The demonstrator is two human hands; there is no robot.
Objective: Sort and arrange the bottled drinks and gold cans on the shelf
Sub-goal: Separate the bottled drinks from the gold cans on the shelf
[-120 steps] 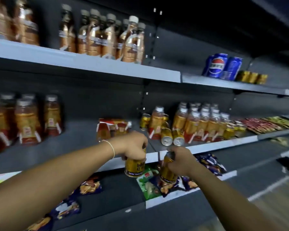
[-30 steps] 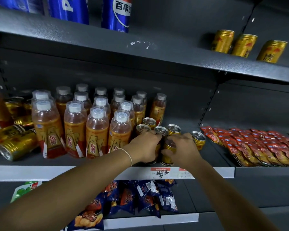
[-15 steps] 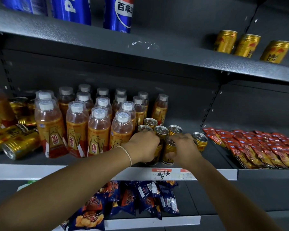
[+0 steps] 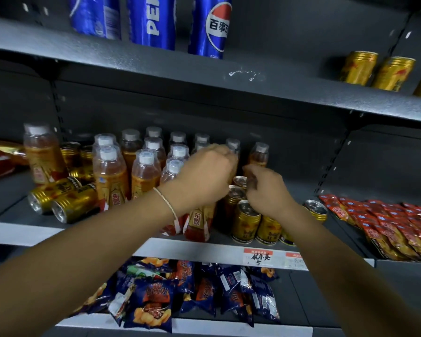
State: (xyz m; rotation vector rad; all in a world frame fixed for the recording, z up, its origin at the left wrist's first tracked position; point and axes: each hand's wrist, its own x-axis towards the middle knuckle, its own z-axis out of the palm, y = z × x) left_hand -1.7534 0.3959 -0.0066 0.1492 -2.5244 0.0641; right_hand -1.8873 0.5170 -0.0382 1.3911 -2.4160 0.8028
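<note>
Your left hand [image 4: 204,177] hovers over the front bottles, a pale cord bracelet [image 4: 167,205] on the wrist. Its fingers [image 4: 226,159] are curled inward, but blur hides whether they hold anything. Just past those fingertips stands a back-row bottle [image 4: 233,143], only its pale cap and neck showing.

Your right hand [image 4: 267,190] hangs just beside the left, with its fingers [image 4: 253,176] bent down. I cannot tell whether they pinch anything.

Directly beneath your right fingers stand the upright gold cans [image 4: 244,222]. They are short and shiny with silver pull-tab tops and dark lettering near the base, clustered at the front of the middle shelf [image 4: 46,235]. One more gold can [image 4: 316,210] stands alone just outside your right wrist.

Left of your left fingers, the bottled drinks [image 4: 110,181] stand packed in rows. They are clear plastic with amber liquid, white caps and orange-and-red labels. Farther left of them, two tipped gold cans [image 4: 73,201] lie on their sides with their ends facing you.

Above your fingers, on the upper shelf, blue Pepsi cans [image 4: 209,25] stand to the left and another row of gold cans [image 4: 357,66] to the right. Red snack packets [image 4: 387,227] lie overlapped well to the right of your right hand. Below your wrists are a handwritten price tag [image 4: 259,257] and blue snack bags [image 4: 153,302].
</note>
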